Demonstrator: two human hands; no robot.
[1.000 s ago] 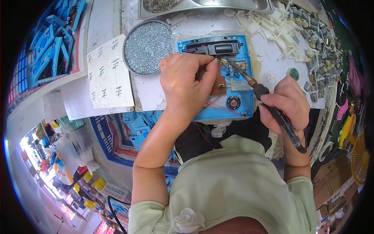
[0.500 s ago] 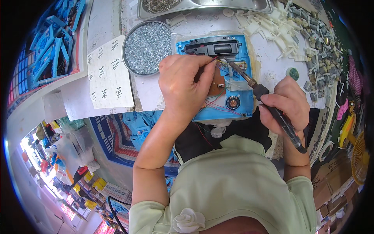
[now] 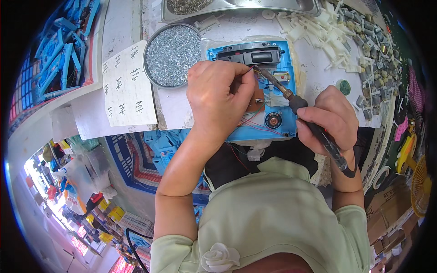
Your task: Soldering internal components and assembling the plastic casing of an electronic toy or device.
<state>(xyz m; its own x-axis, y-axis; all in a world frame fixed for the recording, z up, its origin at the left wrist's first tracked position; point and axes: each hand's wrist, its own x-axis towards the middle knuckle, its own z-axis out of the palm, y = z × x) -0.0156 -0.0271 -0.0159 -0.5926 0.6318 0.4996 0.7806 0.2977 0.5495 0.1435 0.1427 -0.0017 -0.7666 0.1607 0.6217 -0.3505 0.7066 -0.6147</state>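
Observation:
A blue plastic housing (image 3: 284,125) lies on the table in front of me, with a dark inset part (image 3: 261,57), a brown circuit board (image 3: 256,102), a small round speaker (image 3: 273,120) and loose thin wires in it. My left hand (image 3: 218,93) hovers over its left side, thumb and forefinger pinching a thin wire (image 3: 253,69). My right hand (image 3: 331,120) is closed around the dark handle of a soldering iron (image 3: 297,103). The iron's tip points up and left, right beside the pinched wire; whether they touch is too small to tell.
Left of the housing stands a round tin of small screws (image 3: 172,54) beside a paper sheet with handwriting (image 3: 129,86). White plastic parts (image 3: 314,34) and small motors (image 3: 375,68) pile at the right, near a small green round container (image 3: 343,86). A metal tray (image 3: 241,5) sits at the back.
My right hand and the soldering iron have shifted slightly left, bringing the tip closer to the pinched wire. My left hand has moved a little to the right, still pinching.

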